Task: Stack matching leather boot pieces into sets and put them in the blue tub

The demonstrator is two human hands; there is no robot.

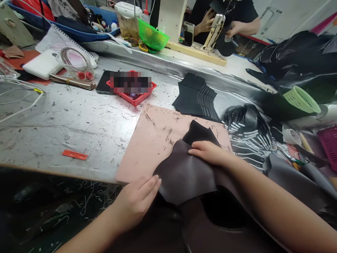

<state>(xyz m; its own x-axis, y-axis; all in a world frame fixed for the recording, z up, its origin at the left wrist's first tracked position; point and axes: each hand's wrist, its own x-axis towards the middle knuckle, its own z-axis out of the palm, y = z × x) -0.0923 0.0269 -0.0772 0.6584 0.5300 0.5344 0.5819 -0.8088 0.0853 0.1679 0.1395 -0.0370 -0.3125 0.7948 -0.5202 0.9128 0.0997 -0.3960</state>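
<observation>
A dark brown-grey leather piece (188, 172) lies partly over a pinkish board (134, 154) at the table's front edge. My left hand (139, 195) pinches its left edge between thumb and fingers. Near the top edge, my right hand (206, 151) grips the same piece, thumb and forefinger close together. A black piece (198, 131) shows just beyond that edge, partly covered. More dark leather (195, 221) hangs below, toward my lap. Behind the board is a fanned stack of black cut pieces (195, 93).
A red basket (135, 102) and a dark phone (105, 82) lie at back left; a small orange packet (75, 155) sits near the front edge. Strips with white edges (247, 130) are heaped at right. Across the table, another person's hands (234, 30) work at a sewing machine (214, 33).
</observation>
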